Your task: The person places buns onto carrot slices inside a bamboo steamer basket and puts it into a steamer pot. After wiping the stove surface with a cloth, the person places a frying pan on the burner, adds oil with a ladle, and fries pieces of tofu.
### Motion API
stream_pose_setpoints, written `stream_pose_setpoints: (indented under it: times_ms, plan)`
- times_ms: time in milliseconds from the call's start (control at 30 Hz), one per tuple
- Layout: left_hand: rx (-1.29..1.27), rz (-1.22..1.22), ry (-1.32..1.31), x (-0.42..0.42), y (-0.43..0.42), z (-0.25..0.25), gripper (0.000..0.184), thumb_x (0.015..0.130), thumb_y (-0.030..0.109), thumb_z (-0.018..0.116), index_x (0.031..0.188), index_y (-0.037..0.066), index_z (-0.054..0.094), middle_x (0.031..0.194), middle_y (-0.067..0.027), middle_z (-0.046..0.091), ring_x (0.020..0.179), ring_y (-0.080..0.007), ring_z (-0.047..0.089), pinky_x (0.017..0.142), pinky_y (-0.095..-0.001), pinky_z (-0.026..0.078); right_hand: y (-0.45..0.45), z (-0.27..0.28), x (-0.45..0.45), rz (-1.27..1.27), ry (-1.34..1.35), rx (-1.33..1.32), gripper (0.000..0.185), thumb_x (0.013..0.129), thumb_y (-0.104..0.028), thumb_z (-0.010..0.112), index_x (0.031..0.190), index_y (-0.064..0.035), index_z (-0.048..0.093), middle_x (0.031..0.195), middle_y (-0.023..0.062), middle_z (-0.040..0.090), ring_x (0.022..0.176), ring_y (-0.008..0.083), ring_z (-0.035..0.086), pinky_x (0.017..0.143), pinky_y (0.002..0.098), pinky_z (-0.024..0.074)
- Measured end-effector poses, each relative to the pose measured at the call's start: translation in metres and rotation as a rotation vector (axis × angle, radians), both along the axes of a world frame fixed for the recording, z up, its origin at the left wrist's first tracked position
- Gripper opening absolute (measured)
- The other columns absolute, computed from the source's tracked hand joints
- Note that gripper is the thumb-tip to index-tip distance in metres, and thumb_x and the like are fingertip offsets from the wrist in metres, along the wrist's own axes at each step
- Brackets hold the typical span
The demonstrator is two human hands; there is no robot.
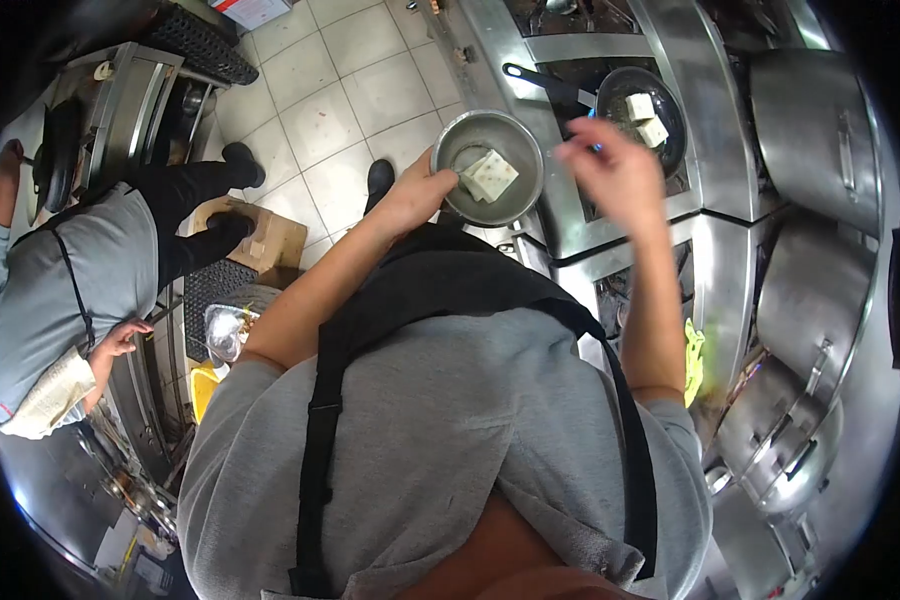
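My left hand (418, 194) is closed on the rim of a round metal bowl (533, 165), thumb over its edge. White speckled blocks (491, 176), which look like cheese or tofu, lie inside it. My right hand (618, 172) hovers between the bowl and a black frying pan (618, 90), slightly blurred. Its fingers look loosely apart, and nothing shows in them. On the burner, the pan holds two similar white blocks (652, 131), and its handle (535, 77) points toward the bowl. Blue flame shows by the pan's near side.
Large steel pots (815, 130) line the right side beyond the stove (710, 110). At left a co-worker (90, 250) in a grey shirt stands near a cardboard box (275, 240) on the tiled floor (320, 90). A yellow-green cloth (693, 360) hangs near my right elbow.
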State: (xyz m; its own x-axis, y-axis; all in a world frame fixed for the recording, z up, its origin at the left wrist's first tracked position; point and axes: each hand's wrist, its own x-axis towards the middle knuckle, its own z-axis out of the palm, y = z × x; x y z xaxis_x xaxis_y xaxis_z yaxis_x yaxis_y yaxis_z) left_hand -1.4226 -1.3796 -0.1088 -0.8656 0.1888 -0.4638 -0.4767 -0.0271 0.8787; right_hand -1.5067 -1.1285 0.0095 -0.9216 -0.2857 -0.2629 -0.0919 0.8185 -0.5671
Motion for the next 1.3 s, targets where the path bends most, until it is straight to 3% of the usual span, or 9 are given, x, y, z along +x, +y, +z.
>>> stream_pose_setpoints:
  times_ms: [200,333,467,600,733,800,1067,1200,1300]
  plan:
    - [0.040,0.026,0.045,-0.009,0.008,-0.013,0.053,0.087,0.017,0.050,0.135,-0.005,0.043,0.106,-0.0129,0.063,0.086,-0.0169,0.060,0.074,-0.0304,0.051,-0.050,-0.055,0.038,0.331,0.328,0.136,0.054,0.073,-0.038,0.076,0.110,-0.0008,0.064,0.098,0.0182,0.070,0.092,0.0345,0.067,0.082,0.0439,0.0532]
    - [-0.005,-0.029,0.035,0.001,0.009,-0.017,0.056,0.086,0.019,0.052,0.136,-0.003,0.043,0.101,-0.0124,0.063,0.084,-0.0148,0.059,0.071,-0.0294,0.050,-0.041,-0.048,0.034,0.179,-0.101,0.208,0.053,0.070,-0.035,0.073,0.112,-0.0049,0.064,0.096,0.0181,0.069,0.094,0.0342,0.067,0.082,0.0427,0.0520]
    - [0.013,-0.074,0.063,0.003,0.013,-0.028,0.058,0.085,0.021,0.052,0.137,-0.002,0.042,0.102,-0.0125,0.064,0.084,-0.0162,0.060,0.073,-0.0295,0.051,-0.026,-0.067,0.033,0.137,-0.175,-0.004,0.052,0.072,-0.035,0.074,0.112,-0.0041,0.064,0.090,0.0121,0.069,0.084,0.0257,0.067,0.076,0.0377,0.0517]
    - [-0.031,-0.078,0.040,-0.001,0.007,-0.017,0.058,0.085,0.019,0.051,0.138,-0.003,0.042,0.107,-0.0132,0.064,0.091,-0.0182,0.060,0.079,-0.0304,0.050,-0.005,-0.046,0.027,-0.199,-0.558,-0.664,0.035,0.080,-0.018,0.073,0.111,-0.0040,0.065,0.088,-0.0020,0.066,0.075,0.0050,0.057,0.062,0.0209,0.0422]
    - [-0.046,-0.056,0.072,-0.003,0.001,-0.003,0.057,0.086,0.016,0.049,0.139,-0.004,0.041,0.114,-0.0140,0.062,0.103,-0.0194,0.058,0.089,-0.0311,0.047,0.047,-0.072,-0.018,-0.367,0.021,-0.521,0.045,0.075,-0.030,0.075,0.112,-0.0055,0.066,0.096,0.0074,0.071,0.087,0.0184,0.067,0.079,0.0305,0.0514]
    - [-0.026,-0.048,0.061,-0.003,-0.002,-0.004,0.057,0.086,0.015,0.048,0.139,-0.004,0.041,0.115,-0.0139,0.062,0.105,-0.0192,0.057,0.091,-0.0313,0.047,0.077,-0.091,-0.054,-0.415,0.231,0.094,0.050,0.075,-0.039,0.072,0.114,-0.0085,0.066,0.103,0.0151,0.072,0.097,0.0289,0.069,0.087,0.0382,0.0522]
    - [-0.009,-0.071,-0.007,-0.003,-0.010,0.005,0.056,0.087,0.014,0.048,0.140,-0.004,0.041,0.115,-0.0122,0.061,0.104,-0.0181,0.057,0.091,-0.0314,0.047,0.064,-0.113,-0.096,-0.276,0.261,0.620,0.053,0.080,-0.047,0.069,0.122,-0.0153,0.065,0.124,0.0130,0.063,0.114,0.0308,0.061,0.095,0.0433,0.0502]
    - [-0.021,-0.024,-0.023,0.000,-0.011,0.002,0.056,0.086,0.013,0.049,0.139,-0.004,0.041,0.115,-0.0121,0.062,0.104,-0.0178,0.057,0.092,-0.0305,0.046,0.041,-0.074,-0.069,-0.243,0.510,0.229,0.047,0.080,-0.043,0.071,0.115,-0.0113,0.069,0.111,0.0144,0.068,0.100,0.0320,0.067,0.087,0.0421,0.0526]
    - [-0.038,-0.026,-0.009,-0.004,-0.010,-0.003,0.054,0.086,0.014,0.049,0.138,-0.004,0.043,0.116,-0.0125,0.062,0.105,-0.0180,0.057,0.093,-0.0305,0.046,-0.010,-0.032,-0.014,-0.101,0.195,0.008,0.046,0.078,-0.044,0.073,0.111,-0.0108,0.070,0.098,0.0136,0.071,0.086,0.0310,0.070,0.078,0.0412,0.0548]
